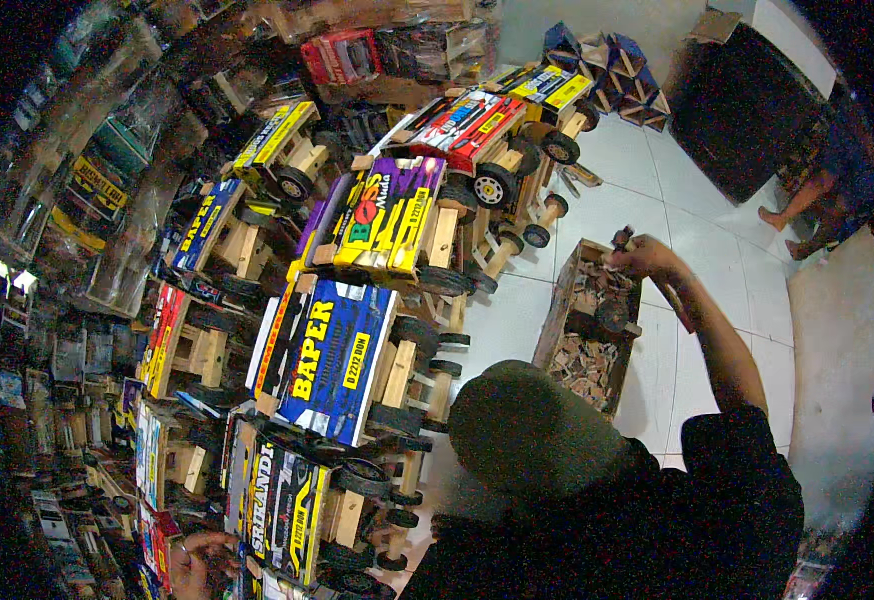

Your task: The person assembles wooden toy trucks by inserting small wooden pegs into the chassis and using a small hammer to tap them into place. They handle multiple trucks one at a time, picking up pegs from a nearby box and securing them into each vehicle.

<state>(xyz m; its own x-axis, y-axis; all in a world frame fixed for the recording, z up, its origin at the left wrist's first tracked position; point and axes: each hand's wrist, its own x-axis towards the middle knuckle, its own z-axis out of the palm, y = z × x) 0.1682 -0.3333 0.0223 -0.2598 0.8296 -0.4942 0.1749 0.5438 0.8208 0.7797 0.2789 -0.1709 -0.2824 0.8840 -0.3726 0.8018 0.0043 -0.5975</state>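
My left hand (202,562) comes in at the lower left edge with its fingers bent. It is beside a red-sided toy truck (160,545) and close to a black toy truck (282,500) with yellow trim. What its fingers close on is dark and partly cut off by the frame's edge. My right hand does not show. Rows of painted wooden toy trucks with black wheels stand next to it, among them a blue one (337,355) and a purple-and-yellow one (389,215).
Just ahead on the right, a capped person (537,435) reaches a hand (647,258) to a long wooden box (557,330) of small wood pieces. Shelves of wrapped toys (97,200) line the left. A dark panel (737,110) leans at the back, near another person's bare feet (792,230).
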